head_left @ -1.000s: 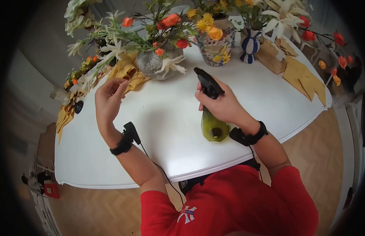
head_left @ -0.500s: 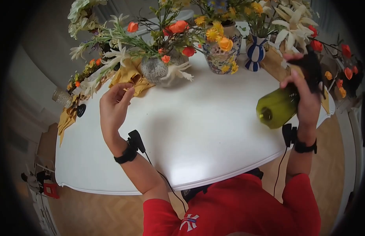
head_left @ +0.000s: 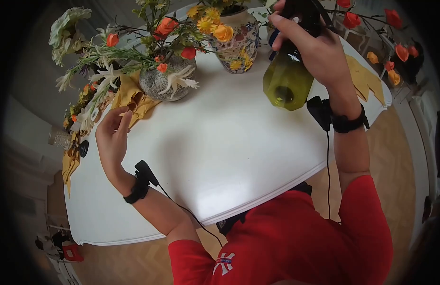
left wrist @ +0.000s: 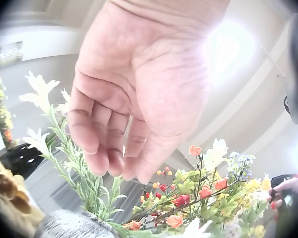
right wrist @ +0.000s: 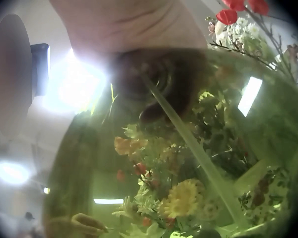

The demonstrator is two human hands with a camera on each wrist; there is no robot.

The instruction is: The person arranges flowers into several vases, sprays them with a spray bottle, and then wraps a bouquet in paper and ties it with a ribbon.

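My right hand (head_left: 322,59) grips a green translucent spray bottle (head_left: 287,83) by its black neck and trigger head. The bottle is held up over the right part of the table, base toward me, beside the patterned vase (head_left: 236,40). Through the bottle's wall (right wrist: 104,163) in the right wrist view, its dip tube (right wrist: 188,136) shows, with flowers beyond. My left hand (head_left: 112,140) is raised at the left with nothing in it, its fingers loosely bent. Near it stands a round grey vase (head_left: 170,78) of orange and white flowers.
Yellow-brown wrapping (head_left: 134,97) lies by the grey vase, and more wrapping (head_left: 365,80) is at the table's right side. A glass jar (head_left: 59,137) stands far left. Red flowers (head_left: 351,20) reach in from the right. Cables run from both wrist cameras.
The spray bottle went from low over the table's middle out to the right, then back left and up beside the patterned vase. The head view shifted; my left hand keeps its pose.
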